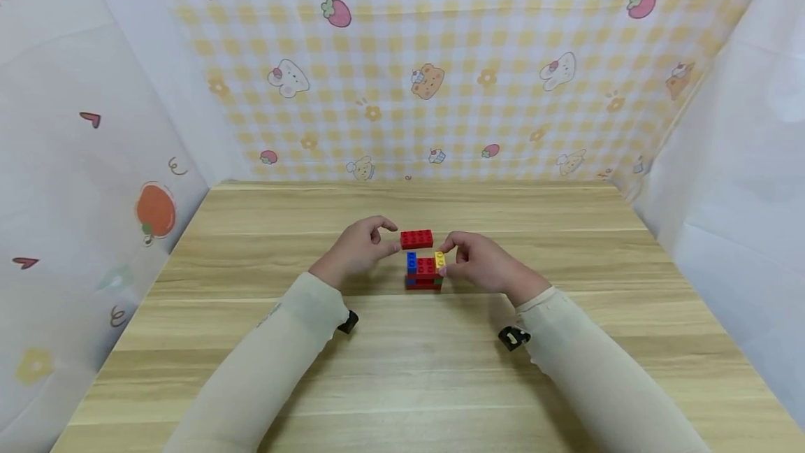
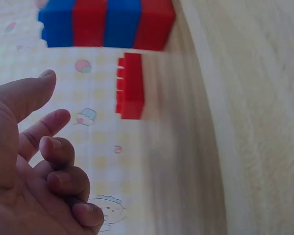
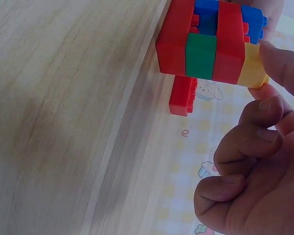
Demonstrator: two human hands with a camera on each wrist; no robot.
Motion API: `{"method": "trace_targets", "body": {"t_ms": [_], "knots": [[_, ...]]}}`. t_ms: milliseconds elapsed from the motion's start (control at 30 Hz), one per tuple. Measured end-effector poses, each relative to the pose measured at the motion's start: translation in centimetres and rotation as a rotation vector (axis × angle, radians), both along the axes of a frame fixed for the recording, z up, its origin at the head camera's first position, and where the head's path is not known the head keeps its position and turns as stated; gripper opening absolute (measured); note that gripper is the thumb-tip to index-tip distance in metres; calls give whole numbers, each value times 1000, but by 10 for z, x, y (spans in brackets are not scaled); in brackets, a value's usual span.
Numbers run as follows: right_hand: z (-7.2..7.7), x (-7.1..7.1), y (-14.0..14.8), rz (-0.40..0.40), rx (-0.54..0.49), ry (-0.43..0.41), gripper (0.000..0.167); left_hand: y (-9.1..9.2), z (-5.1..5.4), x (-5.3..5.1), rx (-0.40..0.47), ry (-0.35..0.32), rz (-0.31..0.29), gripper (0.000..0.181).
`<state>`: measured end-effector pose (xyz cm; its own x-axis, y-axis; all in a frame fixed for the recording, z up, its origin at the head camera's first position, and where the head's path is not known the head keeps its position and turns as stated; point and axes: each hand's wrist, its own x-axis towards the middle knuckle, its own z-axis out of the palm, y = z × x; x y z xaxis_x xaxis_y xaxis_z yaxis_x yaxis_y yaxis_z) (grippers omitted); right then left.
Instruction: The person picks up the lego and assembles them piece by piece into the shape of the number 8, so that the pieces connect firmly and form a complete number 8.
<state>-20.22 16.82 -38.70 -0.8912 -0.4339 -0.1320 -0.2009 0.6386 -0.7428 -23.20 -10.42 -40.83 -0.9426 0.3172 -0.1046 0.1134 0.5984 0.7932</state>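
Observation:
A stack of blocks stands mid-table: a red block at the bottom, a blue and a green block [image 3: 200, 56] on it, a second red block [image 1: 425, 266] above, then a blue block [image 1: 411, 262] at the left and a yellow block [image 1: 439, 260] at the right. My right hand [image 1: 486, 265] pinches the yellow block between thumb and forefinger. Left of the stack, my left hand [image 1: 361, 249] holds nothing, its thumb and forefinger apart; the left wrist view shows the hand [image 2: 44, 147] clear of the stack. Behind the stack lies a separate red block [image 1: 416, 239].
The wooden table [image 1: 402, 383] extends around the stack. A yellow-checked cloth [image 1: 390, 124] hangs behind the table, with white printed sheets at both sides. Dark wrist devices [image 1: 348, 321] sit by both sleeves.

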Motion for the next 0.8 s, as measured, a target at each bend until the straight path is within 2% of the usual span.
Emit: {"method": "trace_targets", "body": {"t_ms": [233,533,800], "knots": [[1,0,-1,-5,5,-10,24,4,-3,-14,-44,-44,17,44],[0,-1,0,0,-7,-6,24,13,-5,-30,-114,-72,3,45],[0,-1,0,0,-10,-6,24,23,-10,-41,-170,-137,43,43]]}}
